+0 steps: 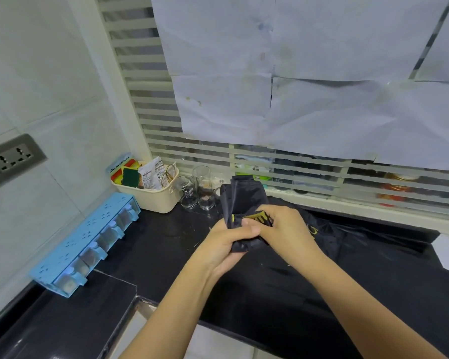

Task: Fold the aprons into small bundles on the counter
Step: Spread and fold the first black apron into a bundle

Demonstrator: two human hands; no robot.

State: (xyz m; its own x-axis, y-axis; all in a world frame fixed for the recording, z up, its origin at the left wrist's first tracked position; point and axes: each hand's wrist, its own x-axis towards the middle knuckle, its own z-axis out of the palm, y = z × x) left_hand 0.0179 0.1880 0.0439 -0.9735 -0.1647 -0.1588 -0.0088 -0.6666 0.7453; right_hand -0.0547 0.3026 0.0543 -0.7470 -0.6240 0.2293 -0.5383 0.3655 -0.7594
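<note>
A black apron with yellow print, folded into a narrow strip (243, 196), is held above the black counter (163, 244). My left hand (224, 244) grips its lower end from the left, thumb across the fabric. My right hand (283, 229) pinches the same end from the right, near the yellow print. The strip's top end stands upright, away from me. A second black apron (353, 255) lies spread flat on the counter under my right forearm.
A cream basket (153, 198) with sponges and packets stands at the back left, with two glasses (201, 190) beside it. A blue spice rack (88, 242) runs along the left wall. A slatted window sits behind. The counter's front edge drops near my left forearm.
</note>
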